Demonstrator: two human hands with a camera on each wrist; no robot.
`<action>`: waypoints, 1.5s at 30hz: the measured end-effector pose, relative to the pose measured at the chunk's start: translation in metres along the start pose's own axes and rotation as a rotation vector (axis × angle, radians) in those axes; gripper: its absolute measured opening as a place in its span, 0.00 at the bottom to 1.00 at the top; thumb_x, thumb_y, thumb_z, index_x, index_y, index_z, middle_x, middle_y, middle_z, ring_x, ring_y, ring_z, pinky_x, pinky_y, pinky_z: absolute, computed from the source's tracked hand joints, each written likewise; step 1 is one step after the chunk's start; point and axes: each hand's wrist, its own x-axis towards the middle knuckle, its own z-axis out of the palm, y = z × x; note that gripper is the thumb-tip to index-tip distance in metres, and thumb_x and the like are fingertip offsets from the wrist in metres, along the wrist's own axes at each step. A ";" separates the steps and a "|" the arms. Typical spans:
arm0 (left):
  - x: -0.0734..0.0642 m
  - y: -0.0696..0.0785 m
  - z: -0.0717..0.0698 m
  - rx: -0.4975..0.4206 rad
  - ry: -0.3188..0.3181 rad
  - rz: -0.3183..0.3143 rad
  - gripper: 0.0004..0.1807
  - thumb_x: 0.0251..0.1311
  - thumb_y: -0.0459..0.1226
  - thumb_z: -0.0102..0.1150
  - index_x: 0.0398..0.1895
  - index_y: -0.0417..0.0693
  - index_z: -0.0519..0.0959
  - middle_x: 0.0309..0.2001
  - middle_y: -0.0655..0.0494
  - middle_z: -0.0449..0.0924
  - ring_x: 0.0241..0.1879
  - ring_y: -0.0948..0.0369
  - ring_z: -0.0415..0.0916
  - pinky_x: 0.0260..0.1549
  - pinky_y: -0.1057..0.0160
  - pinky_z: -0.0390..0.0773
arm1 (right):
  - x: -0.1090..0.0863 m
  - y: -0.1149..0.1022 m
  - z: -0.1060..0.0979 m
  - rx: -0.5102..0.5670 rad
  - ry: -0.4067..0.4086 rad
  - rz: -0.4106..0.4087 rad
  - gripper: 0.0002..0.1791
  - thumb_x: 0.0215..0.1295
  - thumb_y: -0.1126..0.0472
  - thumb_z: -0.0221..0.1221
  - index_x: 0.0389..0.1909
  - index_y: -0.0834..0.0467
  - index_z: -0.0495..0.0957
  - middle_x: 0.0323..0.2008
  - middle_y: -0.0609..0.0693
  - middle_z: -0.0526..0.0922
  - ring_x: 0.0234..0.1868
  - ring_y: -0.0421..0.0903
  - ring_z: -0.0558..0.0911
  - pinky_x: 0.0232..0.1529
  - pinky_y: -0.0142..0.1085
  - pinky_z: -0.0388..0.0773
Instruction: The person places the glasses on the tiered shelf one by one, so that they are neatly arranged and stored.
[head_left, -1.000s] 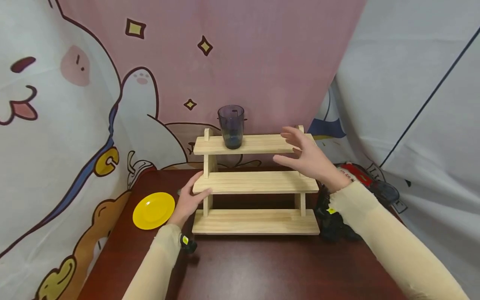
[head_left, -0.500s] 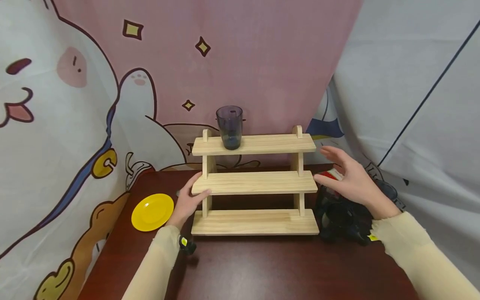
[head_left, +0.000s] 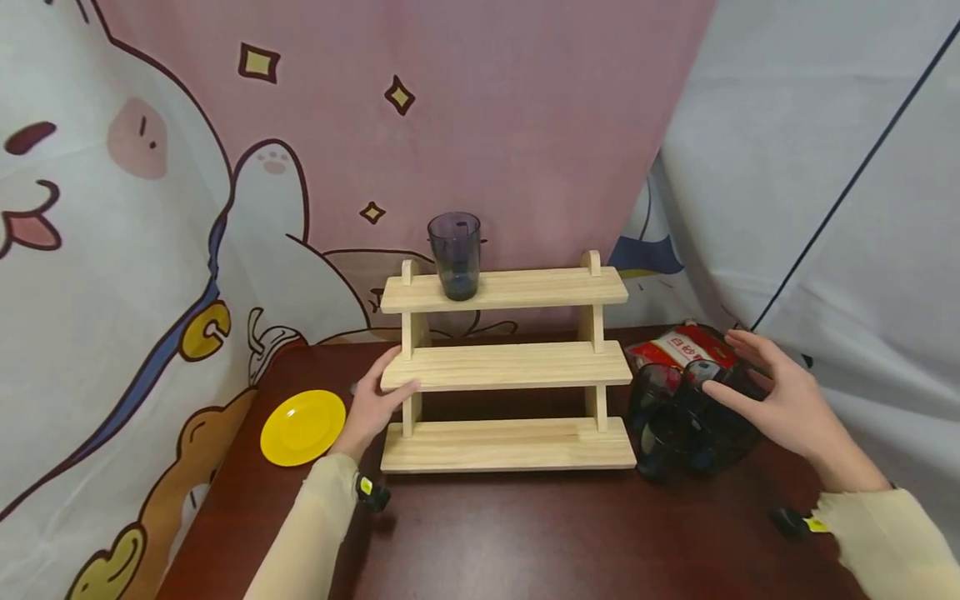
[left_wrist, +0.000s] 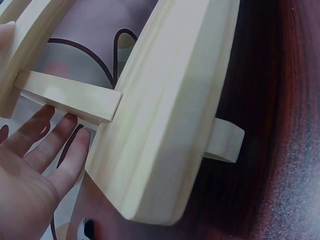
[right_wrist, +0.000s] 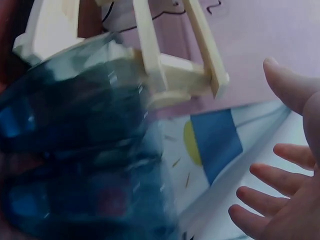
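Observation:
A three-tier wooden display shelf (head_left: pixel 510 365) stands on the dark red table, with one tinted drinking glass (head_left: pixel 455 257) upright on its top board. My left hand (head_left: pixel 371 408) holds the left end of the middle board, thumb over the front edge; in the left wrist view its fingers (left_wrist: pixel 67 165) lie against an upright. To the right of the shelf are several dark tinted glasses (head_left: pixel 660 425), standing close together. Over their right side hovers my right hand (head_left: pixel 787 408), thumb and fingers spread, with nothing in it. The glasses (right_wrist: pixel 85 190) look blurred in the right wrist view.
A red and white packet (head_left: pixel 697 343) lies behind the glasses. On the left of the table (head_left: pixel 525 533) sits a yellow plate (head_left: pixel 303 427). Cartoon-printed cloth (head_left: pixel 525 125) hangs close behind the shelf and along both sides.
My right hand has moved right and down, from beside the top board out past the shelf to the dark glasses. My left hand keeps its hold on the shelf.

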 end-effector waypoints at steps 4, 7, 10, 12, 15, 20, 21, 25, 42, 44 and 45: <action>0.000 0.000 0.000 0.004 0.003 0.014 0.43 0.66 0.43 0.73 0.82 0.61 0.64 0.80 0.49 0.62 0.64 0.43 0.75 0.58 0.45 0.81 | -0.016 0.019 -0.001 0.016 0.021 0.004 0.49 0.66 0.54 0.74 0.82 0.56 0.59 0.74 0.67 0.68 0.67 0.21 0.64 0.53 0.07 0.58; 0.003 -0.007 0.000 0.002 0.002 0.009 0.43 0.67 0.43 0.73 0.82 0.62 0.63 0.80 0.49 0.62 0.63 0.43 0.76 0.57 0.46 0.81 | -0.030 0.032 0.002 -0.012 0.042 0.020 0.50 0.64 0.53 0.75 0.82 0.56 0.59 0.72 0.69 0.69 0.59 0.12 0.60 0.50 0.07 0.58; 0.009 -0.021 0.000 -0.005 0.005 0.004 0.44 0.66 0.44 0.73 0.83 0.65 0.62 0.80 0.50 0.61 0.64 0.44 0.75 0.57 0.47 0.81 | -0.044 0.045 0.008 -0.036 0.070 0.051 0.50 0.62 0.52 0.76 0.81 0.56 0.61 0.71 0.70 0.71 0.56 0.09 0.60 0.48 0.07 0.59; 0.013 -0.030 0.000 -0.009 0.009 0.007 0.44 0.66 0.45 0.73 0.83 0.68 0.61 0.81 0.51 0.60 0.64 0.44 0.74 0.57 0.48 0.81 | -0.052 0.051 0.013 -0.039 0.088 0.074 0.51 0.61 0.52 0.77 0.81 0.55 0.62 0.71 0.70 0.72 0.56 0.08 0.60 0.48 0.06 0.61; 0.015 -0.037 0.001 -0.007 0.018 0.037 0.43 0.66 0.47 0.72 0.81 0.73 0.62 0.80 0.54 0.61 0.64 0.45 0.74 0.57 0.49 0.81 | -0.062 0.059 0.021 -0.035 0.115 0.104 0.50 0.61 0.52 0.77 0.81 0.54 0.63 0.70 0.69 0.73 0.53 0.07 0.61 0.47 0.07 0.61; 0.017 -0.041 0.000 0.018 0.034 0.083 0.41 0.66 0.49 0.72 0.79 0.77 0.64 0.78 0.56 0.64 0.62 0.46 0.76 0.55 0.49 0.82 | -0.072 0.066 0.033 -0.056 0.090 0.129 0.52 0.62 0.49 0.76 0.82 0.54 0.60 0.69 0.72 0.73 0.55 0.08 0.60 0.44 0.08 0.57; 0.017 -0.041 0.000 0.021 0.036 0.087 0.41 0.66 0.49 0.73 0.79 0.77 0.64 0.78 0.56 0.65 0.62 0.46 0.76 0.55 0.49 0.82 | -0.073 0.067 0.036 -0.055 0.080 0.129 0.53 0.62 0.49 0.76 0.82 0.56 0.59 0.68 0.73 0.73 0.60 0.14 0.65 0.44 0.08 0.59; 0.017 -0.042 0.001 0.017 0.040 0.090 0.41 0.65 0.50 0.73 0.79 0.77 0.65 0.78 0.57 0.65 0.63 0.46 0.75 0.55 0.47 0.81 | -0.072 0.071 0.042 -0.070 0.025 0.158 0.56 0.63 0.47 0.75 0.83 0.60 0.55 0.69 0.75 0.71 0.67 0.57 0.76 0.40 0.12 0.63; 0.015 -0.037 0.001 -0.014 0.023 0.094 0.40 0.66 0.48 0.72 0.79 0.75 0.65 0.78 0.56 0.65 0.61 0.46 0.76 0.54 0.51 0.82 | -0.071 0.079 0.065 0.025 0.054 0.208 0.57 0.62 0.50 0.76 0.81 0.64 0.51 0.66 0.71 0.71 0.57 0.26 0.74 0.40 0.09 0.63; 0.015 -0.038 0.001 -0.018 0.020 0.095 0.40 0.66 0.48 0.72 0.79 0.75 0.65 0.78 0.55 0.65 0.60 0.46 0.77 0.54 0.51 0.82 | -0.070 0.080 0.067 0.046 0.080 0.189 0.55 0.62 0.53 0.77 0.80 0.64 0.53 0.63 0.70 0.73 0.49 0.14 0.66 0.41 0.09 0.64; 0.015 -0.038 0.001 -0.025 0.018 0.092 0.41 0.66 0.47 0.73 0.80 0.74 0.64 0.78 0.54 0.65 0.60 0.45 0.77 0.54 0.50 0.82 | -0.069 0.080 0.069 0.055 0.088 0.183 0.55 0.62 0.54 0.77 0.79 0.65 0.53 0.63 0.70 0.74 0.48 0.12 0.65 0.41 0.09 0.65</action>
